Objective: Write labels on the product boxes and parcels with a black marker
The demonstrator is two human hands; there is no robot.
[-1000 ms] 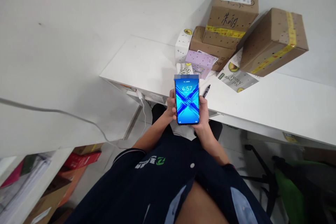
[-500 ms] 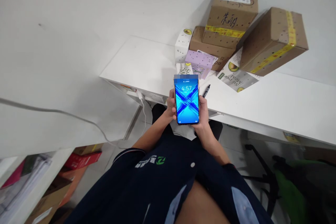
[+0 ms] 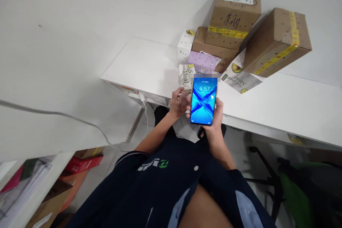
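My right hand (image 3: 218,123) holds a smartphone (image 3: 203,101) upright from below, its lit blue lock screen reading 4:57 and tilted slightly to the right. It hovers over the front edge of a white table (image 3: 144,64). My left hand (image 3: 178,102) is off the phone, just left of its lower edge, with its fingers loosely apart and nothing in them. Both forearms reach out from my dark blue shirt.
Taped cardboard boxes (image 3: 232,14) (image 3: 275,41) are stacked at the table's back, with a purple box (image 3: 204,60) and white food cartons (image 3: 240,78) in front. A white cable (image 3: 66,115) runs along the left. Low shelving with boxes (image 3: 40,188) stands lower left, a green chair (image 3: 294,188) lower right.
Both hands held the phone before. Now my left hand has let go, and my right hand has carried the phone a little to the right and tilted it, covering the pen.
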